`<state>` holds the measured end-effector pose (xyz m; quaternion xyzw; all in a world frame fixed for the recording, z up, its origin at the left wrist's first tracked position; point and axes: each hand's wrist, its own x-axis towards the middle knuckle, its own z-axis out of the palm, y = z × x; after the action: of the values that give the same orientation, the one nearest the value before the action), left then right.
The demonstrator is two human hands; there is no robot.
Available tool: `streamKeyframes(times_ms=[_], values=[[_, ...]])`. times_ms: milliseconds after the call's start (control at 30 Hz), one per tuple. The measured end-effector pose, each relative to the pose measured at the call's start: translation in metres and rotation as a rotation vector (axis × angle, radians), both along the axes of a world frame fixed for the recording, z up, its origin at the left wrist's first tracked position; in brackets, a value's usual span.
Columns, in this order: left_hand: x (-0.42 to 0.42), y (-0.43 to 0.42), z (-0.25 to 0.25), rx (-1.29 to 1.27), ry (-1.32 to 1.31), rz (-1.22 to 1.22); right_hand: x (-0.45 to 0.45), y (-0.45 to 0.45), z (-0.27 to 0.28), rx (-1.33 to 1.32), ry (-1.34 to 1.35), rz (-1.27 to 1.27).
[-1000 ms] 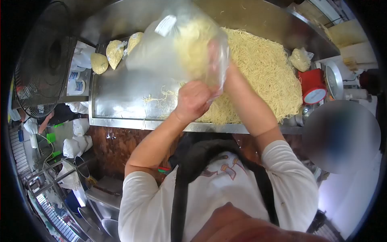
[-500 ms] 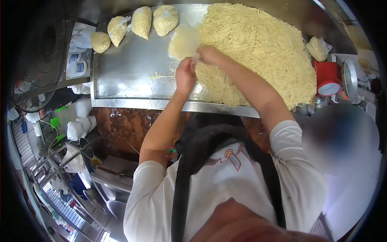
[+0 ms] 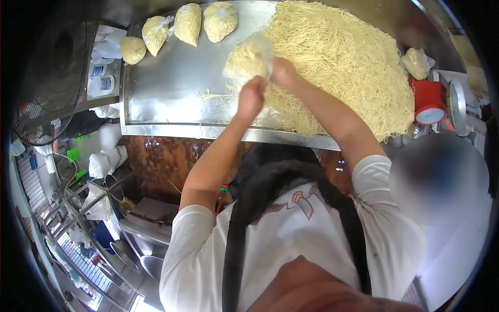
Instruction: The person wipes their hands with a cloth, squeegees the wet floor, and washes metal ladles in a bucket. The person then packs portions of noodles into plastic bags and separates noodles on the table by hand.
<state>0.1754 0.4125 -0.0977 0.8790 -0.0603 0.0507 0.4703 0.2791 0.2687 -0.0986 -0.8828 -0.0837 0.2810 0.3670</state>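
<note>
A clear plastic bag of noodles [image 3: 243, 61] is held up over the metal table, smeared by motion. My left hand [image 3: 252, 96] is closed on the bag's gathered neck at its lower right. Against the bag's right side, my right hand [image 3: 283, 72] grips the plastic; its fingers are blurred and partly hidden. Directly right of my hands spreads a large heap of loose yellow noodles [image 3: 343, 67]. A few stray strands [image 3: 213, 95] lie on the table left of my left wrist.
Several filled noodle bags [image 3: 187, 25] line the far left edge of the metal table [image 3: 166, 93]. Past the heap, at right, are another bag [image 3: 417, 63] and a red scale [image 3: 428, 101]. A fan [image 3: 44, 114] stands at far left, beside white tubs [image 3: 101, 86].
The bag has tipped and risen slightly to the right, with both hands still at it. My right hand has shifted from the neck to the bag's side. The view has moved slightly.
</note>
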Motion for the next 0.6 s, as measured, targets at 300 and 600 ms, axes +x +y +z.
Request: streamKeyframes(times_ms=[300,600], values=[[0.016,-0.038,0.081,-0.216,0.049,-0.166,-0.002,0.009,-0.070,0.675,0.266,-0.164],[0.003,-0.023,0.049,-0.349,0.283,-0.024,-0.001,-0.028,0.023,-0.444,-0.255,0.452]])
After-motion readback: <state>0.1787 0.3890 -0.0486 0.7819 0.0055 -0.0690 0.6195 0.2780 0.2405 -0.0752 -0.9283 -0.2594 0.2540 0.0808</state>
